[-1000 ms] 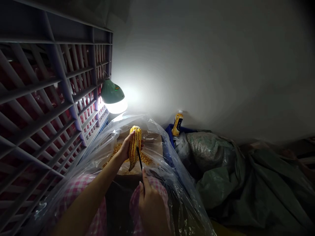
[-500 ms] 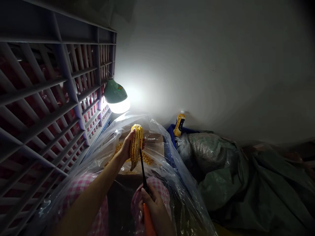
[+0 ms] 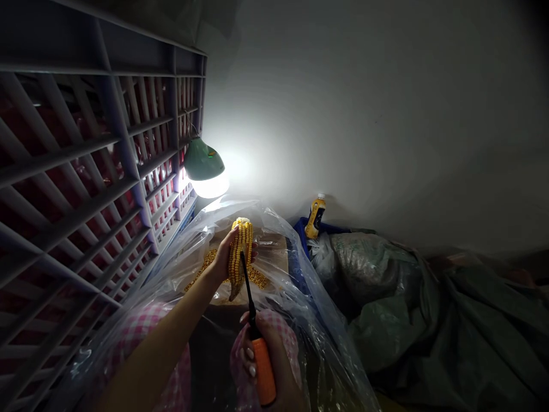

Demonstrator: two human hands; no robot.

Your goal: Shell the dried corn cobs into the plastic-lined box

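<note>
My left hand (image 3: pixel 223 260) is closed around a yellow corn cob (image 3: pixel 241 243), holding it upright with its narrow brown end down. A few bare spots show among its rows of kernels. In my right hand (image 3: pixel 281 357) is a screwdriver (image 3: pixel 263 372) with an orange handle and a thin black shaft. Its tip meets the front of the cob, around the middle of its length. Below and behind the cob, loose corn kernels (image 3: pixel 258 278) lie in a clear plastic bag (image 3: pixel 274 220) spread open in front of my knees.
On the left stands a tall slatted plastic crate (image 3: pixel 128 137), with a lit green lamp (image 3: pixel 205 160) hanging from it. A yellow bottle (image 3: pixel 315 217) sits by a blue bin (image 3: pixel 301 229) against the wall. Stuffed sacks (image 3: pixel 369 263) and a dark green tarp (image 3: pixel 467 326) fill the right.
The screwdriver tip has moved up along the cob, and its orange handle shows more as my right hand has turned. My left hand still grips the cob in nearly the same place.
</note>
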